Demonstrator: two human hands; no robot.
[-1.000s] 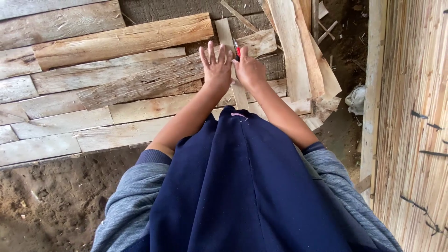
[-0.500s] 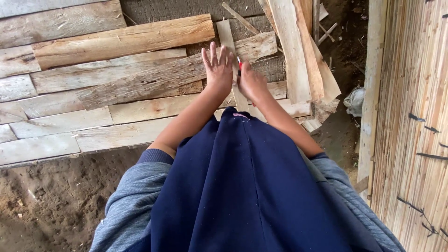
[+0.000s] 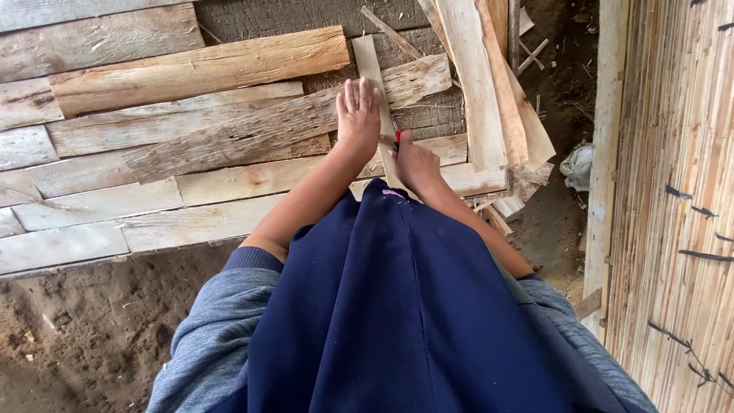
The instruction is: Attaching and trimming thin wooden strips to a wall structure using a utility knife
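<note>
left hand (image 3: 358, 115) is pressing flat, fingers apart, on the slat (image 3: 375, 84); right hand (image 3: 413, 162) is gripping a red tool (image 3: 397, 138) just beside it. a slip is risking the left fingers.

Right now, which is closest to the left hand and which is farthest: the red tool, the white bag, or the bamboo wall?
1. Red tool: just right of the left hand, at the right hand.
2. White bag: on the dirt, farther right.
3. Bamboo wall: far right edge.
</note>
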